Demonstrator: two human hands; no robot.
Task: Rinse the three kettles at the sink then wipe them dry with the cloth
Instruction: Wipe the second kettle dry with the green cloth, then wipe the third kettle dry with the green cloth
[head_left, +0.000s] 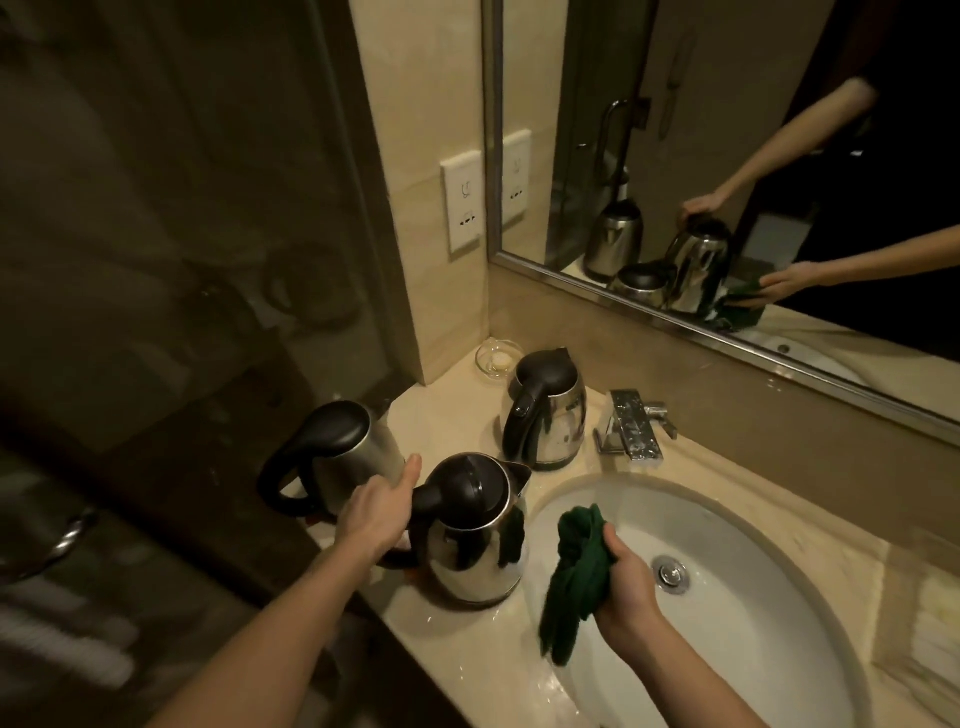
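Head: R hand (626, 587) grips cloth (574, 569) beside kettle (475, 540) in L hand (376, 517)

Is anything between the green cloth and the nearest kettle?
Nothing visible. The green cloth in the right hand hangs just right of the nearest kettle; the left hand holds its handle opposite.

Three steel kettles stood on the wet worktop (452, 631). The left hand (376, 517) held the handle of the near kettle (475, 540), thumb out straight. The right hand (623, 587) gripped a bunched green cloth (576, 566) over the sink (753, 613), just beside that kettle. The left kettle (353, 447) sat behind the hand, and the back kettle (550, 410) stood near the tap (631, 423).
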